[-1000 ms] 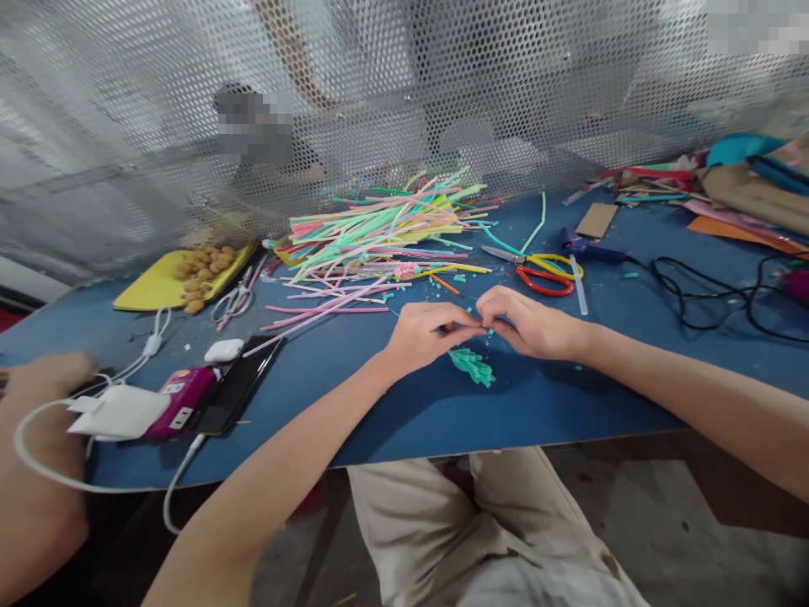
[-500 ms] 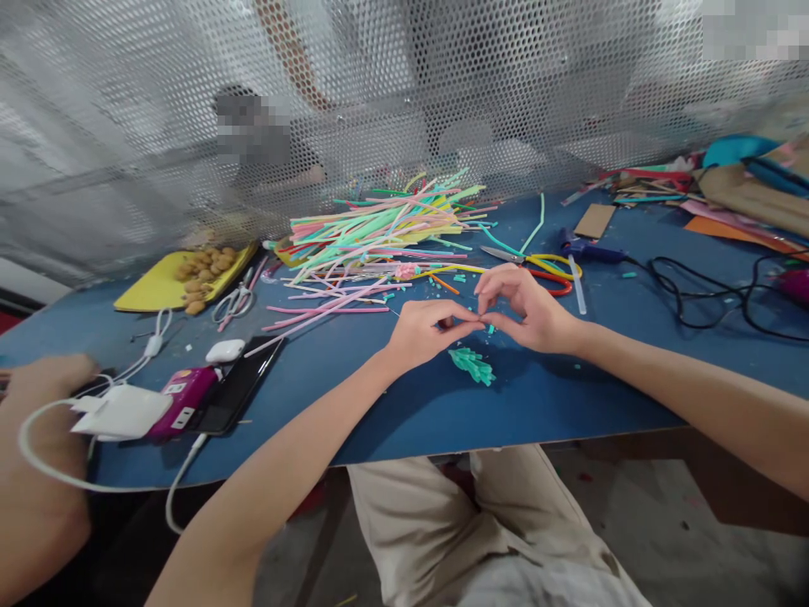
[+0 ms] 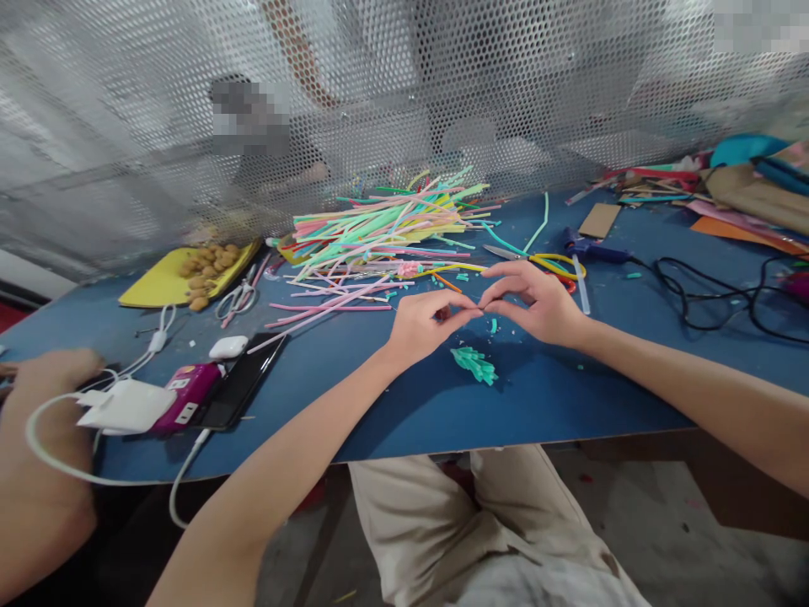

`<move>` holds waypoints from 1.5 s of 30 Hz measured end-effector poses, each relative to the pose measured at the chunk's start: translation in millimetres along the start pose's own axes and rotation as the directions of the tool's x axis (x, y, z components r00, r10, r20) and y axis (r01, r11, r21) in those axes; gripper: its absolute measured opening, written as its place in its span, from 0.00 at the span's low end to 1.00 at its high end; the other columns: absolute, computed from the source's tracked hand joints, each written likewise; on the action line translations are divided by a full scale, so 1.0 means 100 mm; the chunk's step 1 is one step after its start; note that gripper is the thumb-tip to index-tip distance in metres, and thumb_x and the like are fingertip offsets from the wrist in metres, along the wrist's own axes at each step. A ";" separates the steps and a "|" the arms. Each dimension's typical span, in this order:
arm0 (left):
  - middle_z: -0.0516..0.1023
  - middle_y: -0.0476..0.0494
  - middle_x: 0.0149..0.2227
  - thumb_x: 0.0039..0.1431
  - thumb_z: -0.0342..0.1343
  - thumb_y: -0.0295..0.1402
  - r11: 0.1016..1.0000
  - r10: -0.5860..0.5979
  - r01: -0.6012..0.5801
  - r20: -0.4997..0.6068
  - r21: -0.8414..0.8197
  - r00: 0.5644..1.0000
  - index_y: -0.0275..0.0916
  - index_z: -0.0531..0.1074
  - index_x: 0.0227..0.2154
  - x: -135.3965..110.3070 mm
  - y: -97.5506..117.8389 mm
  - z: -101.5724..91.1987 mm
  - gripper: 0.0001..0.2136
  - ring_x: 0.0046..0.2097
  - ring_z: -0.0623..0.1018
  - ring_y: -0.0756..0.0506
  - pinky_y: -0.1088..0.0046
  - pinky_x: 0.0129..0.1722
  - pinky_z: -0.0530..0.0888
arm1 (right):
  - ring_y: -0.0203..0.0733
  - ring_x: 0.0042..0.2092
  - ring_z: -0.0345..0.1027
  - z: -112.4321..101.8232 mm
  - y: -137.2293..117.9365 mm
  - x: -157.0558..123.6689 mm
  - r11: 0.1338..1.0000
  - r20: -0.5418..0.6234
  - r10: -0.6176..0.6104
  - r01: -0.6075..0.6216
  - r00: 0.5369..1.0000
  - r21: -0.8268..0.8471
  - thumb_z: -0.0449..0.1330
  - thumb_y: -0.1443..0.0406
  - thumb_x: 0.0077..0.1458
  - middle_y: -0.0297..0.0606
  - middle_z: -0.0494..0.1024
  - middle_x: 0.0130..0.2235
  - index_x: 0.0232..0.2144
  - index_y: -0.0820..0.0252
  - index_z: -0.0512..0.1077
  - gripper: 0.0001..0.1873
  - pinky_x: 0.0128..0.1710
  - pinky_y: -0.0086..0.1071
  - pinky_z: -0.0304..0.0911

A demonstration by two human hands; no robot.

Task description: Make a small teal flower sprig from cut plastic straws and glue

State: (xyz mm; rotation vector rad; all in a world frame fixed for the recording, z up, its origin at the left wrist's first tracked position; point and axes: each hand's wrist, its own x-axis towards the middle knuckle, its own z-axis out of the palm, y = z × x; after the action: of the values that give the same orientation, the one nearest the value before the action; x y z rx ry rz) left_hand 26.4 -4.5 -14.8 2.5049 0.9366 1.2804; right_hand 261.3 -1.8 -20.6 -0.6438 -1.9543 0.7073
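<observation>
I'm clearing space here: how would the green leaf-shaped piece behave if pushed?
The green leaf-shaped piece is probably light, being small. Wide and low, it should slide rather than roll. Its narrow strips may bend.

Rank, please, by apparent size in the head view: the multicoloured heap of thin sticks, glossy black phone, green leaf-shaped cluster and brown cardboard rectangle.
1. Stick heap
2. Phone, partly covered
3. Green cluster, cardboard rectangle: too alike to rank; cardboard lies farther.

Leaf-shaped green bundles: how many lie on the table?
1: the green bundle on the table, pictured just below the left hand and right hand; others may be hidden.
</observation>
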 end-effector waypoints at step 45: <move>0.83 0.51 0.33 0.60 0.64 0.37 0.896 -0.314 0.184 0.285 0.404 0.905 0.47 0.77 0.46 0.06 -0.30 -0.14 0.11 0.30 0.78 0.47 0.73 0.27 0.65 | 0.35 0.32 0.66 -0.38 -0.10 0.07 0.977 0.730 0.100 0.073 0.676 -0.201 0.68 0.51 0.56 0.35 0.78 0.34 0.36 0.59 0.77 0.17 0.36 0.30 0.62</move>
State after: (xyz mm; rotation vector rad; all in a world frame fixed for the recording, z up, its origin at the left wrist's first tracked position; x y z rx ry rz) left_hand 4.6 21.5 -15.1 2.6285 1.4604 0.5984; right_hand 290.8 4.1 5.8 -0.5353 -2.8225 0.8573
